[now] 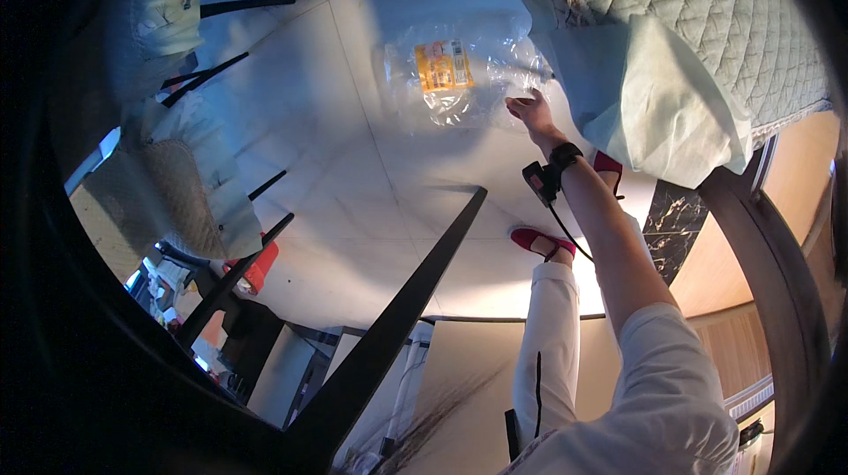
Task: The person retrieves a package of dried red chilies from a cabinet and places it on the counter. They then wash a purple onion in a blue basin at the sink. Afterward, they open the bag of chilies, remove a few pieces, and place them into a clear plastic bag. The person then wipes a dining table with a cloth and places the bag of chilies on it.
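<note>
A crumpled clear plastic bag (493, 71) with a yellow-orange printed label (442, 66) is spread over the pale tiled floor (318, 144). My right hand (532, 114) is at the bag's near edge, its bent fingers pinching the thin film. How much film lies between the fingertips is hard to see. A black strap with a small device (544, 180) and a cable is worn on the right wrist. My left hand is out of view.
A light green quilted cover (695, 58) hangs down at the upper right. Dark tapered legs (411, 289) of furniture slant across the floor, with fabric-covered chairs (179, 190) at the left. A red bin (257, 268) stands lower left. My red shoes (540, 241) are below the arm.
</note>
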`<state>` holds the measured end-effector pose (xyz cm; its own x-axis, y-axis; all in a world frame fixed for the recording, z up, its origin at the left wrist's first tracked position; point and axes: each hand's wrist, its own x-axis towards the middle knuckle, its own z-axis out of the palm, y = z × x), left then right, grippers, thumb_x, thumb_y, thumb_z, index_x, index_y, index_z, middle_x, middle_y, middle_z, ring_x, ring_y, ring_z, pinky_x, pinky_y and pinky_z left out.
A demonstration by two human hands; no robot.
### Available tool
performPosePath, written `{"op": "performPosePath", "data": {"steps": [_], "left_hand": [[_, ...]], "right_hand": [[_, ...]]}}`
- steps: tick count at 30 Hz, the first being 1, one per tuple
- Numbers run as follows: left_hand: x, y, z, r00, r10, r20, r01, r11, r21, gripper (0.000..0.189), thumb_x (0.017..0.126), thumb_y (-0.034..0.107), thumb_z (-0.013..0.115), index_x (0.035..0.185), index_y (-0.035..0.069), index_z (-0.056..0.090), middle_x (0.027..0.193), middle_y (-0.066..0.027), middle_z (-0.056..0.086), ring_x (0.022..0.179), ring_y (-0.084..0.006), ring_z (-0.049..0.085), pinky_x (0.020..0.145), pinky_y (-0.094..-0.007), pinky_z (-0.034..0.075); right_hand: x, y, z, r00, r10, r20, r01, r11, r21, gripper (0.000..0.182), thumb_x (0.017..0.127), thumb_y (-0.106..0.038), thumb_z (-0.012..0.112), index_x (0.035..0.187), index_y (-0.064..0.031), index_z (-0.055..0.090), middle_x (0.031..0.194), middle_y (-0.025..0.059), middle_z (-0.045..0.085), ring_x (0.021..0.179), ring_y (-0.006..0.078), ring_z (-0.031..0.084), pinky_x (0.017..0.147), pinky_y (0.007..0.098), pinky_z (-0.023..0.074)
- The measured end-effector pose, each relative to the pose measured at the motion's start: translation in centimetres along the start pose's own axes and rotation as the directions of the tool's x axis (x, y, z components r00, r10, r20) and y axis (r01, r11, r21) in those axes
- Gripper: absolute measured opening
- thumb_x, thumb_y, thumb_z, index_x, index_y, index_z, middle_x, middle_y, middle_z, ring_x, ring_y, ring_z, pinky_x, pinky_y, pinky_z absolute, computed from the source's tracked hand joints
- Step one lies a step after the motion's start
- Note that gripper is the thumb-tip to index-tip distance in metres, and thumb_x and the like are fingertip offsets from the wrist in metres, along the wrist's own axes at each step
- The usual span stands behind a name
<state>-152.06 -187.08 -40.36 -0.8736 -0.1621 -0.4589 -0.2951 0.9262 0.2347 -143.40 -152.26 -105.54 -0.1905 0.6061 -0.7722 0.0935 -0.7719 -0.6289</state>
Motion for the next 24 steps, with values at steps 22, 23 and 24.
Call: {"op": "performPosePath", "data": {"steps": [22, 23, 24], "left_hand": [[-6.7, 4.0, -7.8, 0.806, 0.389, 0.446, -0.473, 0.877, 0.089, 0.028, 0.085, 0.03, 0.054, 0.096, 0.005, 0.053, 0.078, -0.0019, 0.058, 0.067, -0.0152, 0.055, 0.054, -0.0333, 0.043], [-8.0, 4.6, -8.0, 0.766, 0.394, 0.509, -0.471, 0.882, 0.027, 0.029, 0.084, 0.031, 0.055, 0.097, 0.004, 0.053, 0.08, -0.0026, 0.058, 0.067, -0.0147, 0.055, 0.052, -0.0334, 0.043], [-8.7, 3.0, -6.2, 0.673, 0.354, 0.649, -0.276, 0.935, -0.224, 0.038, 0.083, 0.035, 0.056, 0.104, 0.004, 0.049, 0.082, -0.004, 0.058, 0.068, -0.0153, 0.057, 0.052, -0.0324, 0.045]], "right_hand": [[-53.2, -28.5, -4.1, 0.383, 0.439, 0.813, 0.919, -0.273, -0.286, 0.041, 0.081, -0.009, 0.045, 0.122, -0.0064, 0.04, 0.066, 0.01, 0.055, 0.061, 0.0228, 0.059, 0.047, 0.0358, 0.0465], [-55.2, -28.4, -3.6, 0.312, 0.542, 0.781, 0.949, -0.217, -0.228, 0.033, 0.083, -0.009, 0.043, 0.117, -0.0071, 0.043, 0.061, 0.0104, 0.053, 0.059, 0.0239, 0.058, 0.045, 0.0359, 0.0456], [-57.1, -28.0, -4.3, 0.172, 0.367, 0.914, 0.985, -0.034, -0.171, 0.019, 0.088, -0.015, 0.04, 0.101, -0.0068, 0.052, 0.071, 0.0145, 0.058, 0.058, 0.0277, 0.058, 0.053, 0.0376, 0.0491]]}}
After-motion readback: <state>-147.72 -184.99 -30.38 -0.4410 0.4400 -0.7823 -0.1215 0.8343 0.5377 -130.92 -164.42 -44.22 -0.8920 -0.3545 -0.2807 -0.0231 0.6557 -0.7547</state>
